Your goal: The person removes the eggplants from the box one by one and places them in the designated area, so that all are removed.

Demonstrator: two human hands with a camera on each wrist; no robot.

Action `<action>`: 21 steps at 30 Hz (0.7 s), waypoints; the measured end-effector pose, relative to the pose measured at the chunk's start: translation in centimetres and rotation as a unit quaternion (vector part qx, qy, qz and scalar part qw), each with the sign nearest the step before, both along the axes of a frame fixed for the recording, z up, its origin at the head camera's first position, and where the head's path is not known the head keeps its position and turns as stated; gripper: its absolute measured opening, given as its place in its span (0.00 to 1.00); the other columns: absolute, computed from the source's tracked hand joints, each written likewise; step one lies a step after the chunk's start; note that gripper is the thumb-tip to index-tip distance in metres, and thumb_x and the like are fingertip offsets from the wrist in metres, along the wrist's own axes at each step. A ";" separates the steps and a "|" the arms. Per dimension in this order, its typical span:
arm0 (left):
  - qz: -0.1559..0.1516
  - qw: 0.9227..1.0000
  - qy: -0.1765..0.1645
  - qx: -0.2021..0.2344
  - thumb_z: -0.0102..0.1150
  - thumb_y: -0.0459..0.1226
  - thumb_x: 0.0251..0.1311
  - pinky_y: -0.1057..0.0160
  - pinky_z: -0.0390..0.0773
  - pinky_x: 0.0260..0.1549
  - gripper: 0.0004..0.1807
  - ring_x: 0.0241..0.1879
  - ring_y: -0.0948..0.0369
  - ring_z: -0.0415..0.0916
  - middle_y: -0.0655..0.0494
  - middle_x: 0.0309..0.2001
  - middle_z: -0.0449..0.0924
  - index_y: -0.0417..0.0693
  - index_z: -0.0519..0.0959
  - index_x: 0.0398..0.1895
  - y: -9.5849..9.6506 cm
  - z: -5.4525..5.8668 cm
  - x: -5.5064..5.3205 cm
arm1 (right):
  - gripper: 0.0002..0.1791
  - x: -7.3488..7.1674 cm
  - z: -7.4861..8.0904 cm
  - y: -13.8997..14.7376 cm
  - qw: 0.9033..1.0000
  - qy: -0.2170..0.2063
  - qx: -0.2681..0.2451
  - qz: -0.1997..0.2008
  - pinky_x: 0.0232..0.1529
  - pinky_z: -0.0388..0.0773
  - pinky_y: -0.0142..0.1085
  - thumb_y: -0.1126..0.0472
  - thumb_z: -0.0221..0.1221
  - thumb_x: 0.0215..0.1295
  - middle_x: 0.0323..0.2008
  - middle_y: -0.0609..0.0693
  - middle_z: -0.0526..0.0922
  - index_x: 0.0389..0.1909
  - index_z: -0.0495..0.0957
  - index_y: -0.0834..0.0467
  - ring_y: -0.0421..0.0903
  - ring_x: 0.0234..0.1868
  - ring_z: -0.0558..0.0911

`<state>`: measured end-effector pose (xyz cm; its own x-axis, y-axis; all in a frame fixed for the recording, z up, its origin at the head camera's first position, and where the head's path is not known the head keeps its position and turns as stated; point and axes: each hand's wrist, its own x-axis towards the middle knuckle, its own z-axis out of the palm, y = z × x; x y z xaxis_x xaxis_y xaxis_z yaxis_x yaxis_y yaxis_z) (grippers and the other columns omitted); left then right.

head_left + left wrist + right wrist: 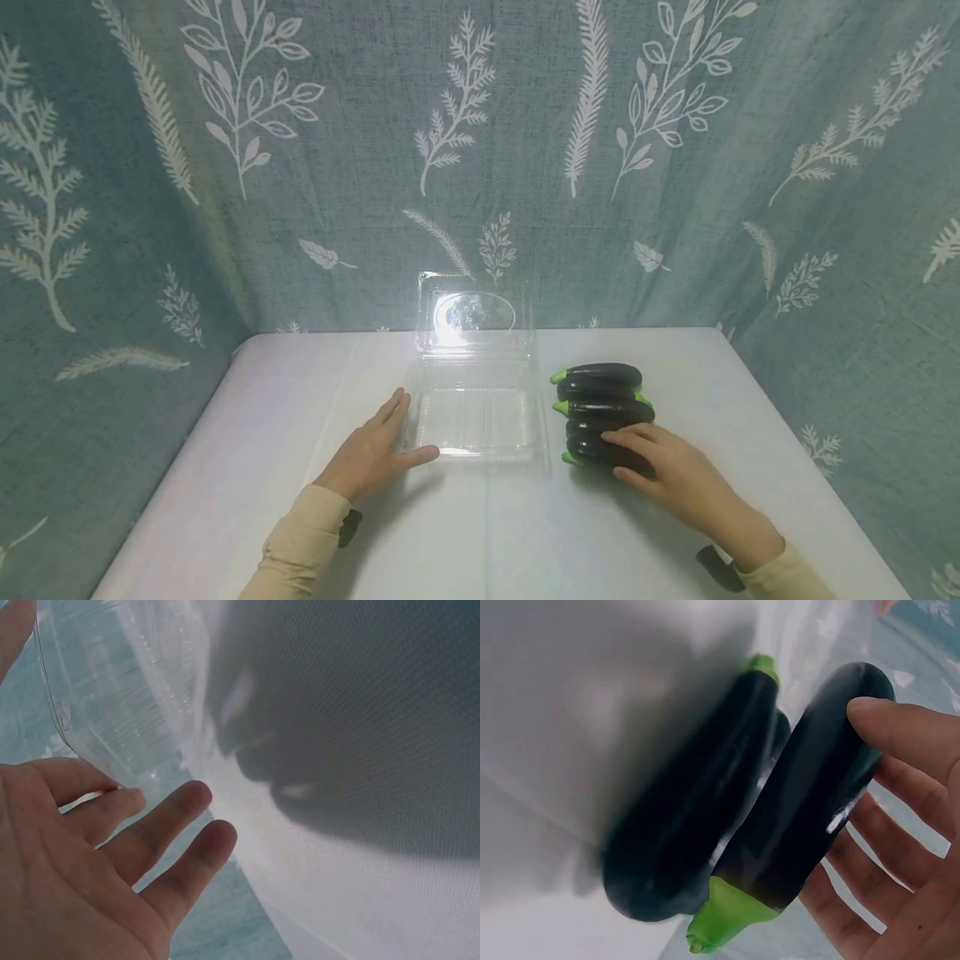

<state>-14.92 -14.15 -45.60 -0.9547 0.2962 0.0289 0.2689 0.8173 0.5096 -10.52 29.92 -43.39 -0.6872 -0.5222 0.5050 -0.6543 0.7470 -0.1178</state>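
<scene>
A clear plastic clamshell container (pixel 480 454) lies with its lid (pixel 474 279) raised at the back. My left hand (pixel 367 458) is at its near left corner, thumb along the front and fingers spread by the left side; in the left wrist view a fingertip (pixel 131 796) meets the rim. To the right, several dark eggplants (pixel 609 410) with green stems lie in a row. My right hand (pixel 678 479) is over the nearest ones. In the right wrist view its thumb and fingers grip one eggplant (pixel 802 795), apart from another eggplant (pixel 694 795) beside it.
A white cloth covers the table (pixel 187 500). Behind it and along both sides hangs a blue-green curtain (pixel 360 167) with white leaf patterns. The raised lid stands close to the back curtain.
</scene>
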 end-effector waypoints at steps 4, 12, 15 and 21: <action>0.000 1.000 0.001 0.001 0.55 0.71 0.59 0.39 0.60 0.70 0.60 0.73 0.39 0.57 0.44 0.81 0.46 0.36 0.51 0.80 -0.1 -0.2 -0.1 | 0.30 0.0 -1.1 0.0 1.000 0.011 0.001 0.020 0.42 0.85 0.45 0.57 0.78 0.47 0.47 0.48 0.83 0.55 0.84 0.51 0.48 0.46 0.85; -0.001 1.000 0.004 0.003 0.54 0.71 0.60 0.40 0.60 0.71 0.60 0.73 0.39 0.57 0.44 0.81 0.46 0.36 0.51 0.80 0.0 -0.2 0.0 | 0.30 0.4 -2.2 0.1 1.000 -0.012 0.021 0.003 0.41 0.85 0.45 0.56 0.79 0.47 0.47 0.47 0.83 0.55 0.84 0.50 0.47 0.44 0.85; 0.000 1.000 0.005 0.002 0.54 0.71 0.60 0.39 0.60 0.70 0.60 0.73 0.39 0.58 0.44 0.81 0.47 0.36 0.51 0.80 0.0 -0.1 0.0 | 0.30 0.5 -2.5 0.2 1.000 -0.012 0.021 0.003 0.42 0.85 0.45 0.57 0.79 0.46 0.47 0.48 0.83 0.54 0.84 0.50 0.47 0.44 0.85; 0.001 1.000 0.001 0.001 0.54 0.72 0.59 0.39 0.60 0.70 0.61 0.72 0.38 0.59 0.44 0.81 0.46 0.37 0.51 0.80 0.0 -0.1 0.0 | 0.31 0.5 -3.0 0.4 1.000 0.004 0.022 0.004 0.41 0.85 0.45 0.58 0.81 0.41 0.46 0.49 0.82 0.52 0.85 0.51 0.48 0.43 0.84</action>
<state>-14.94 -14.11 -45.75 -0.9552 0.2942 0.0316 0.2685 0.8169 0.5105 -9.97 30.27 -46.44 -0.6787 -0.5494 0.4874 -0.6612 0.7460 -0.0798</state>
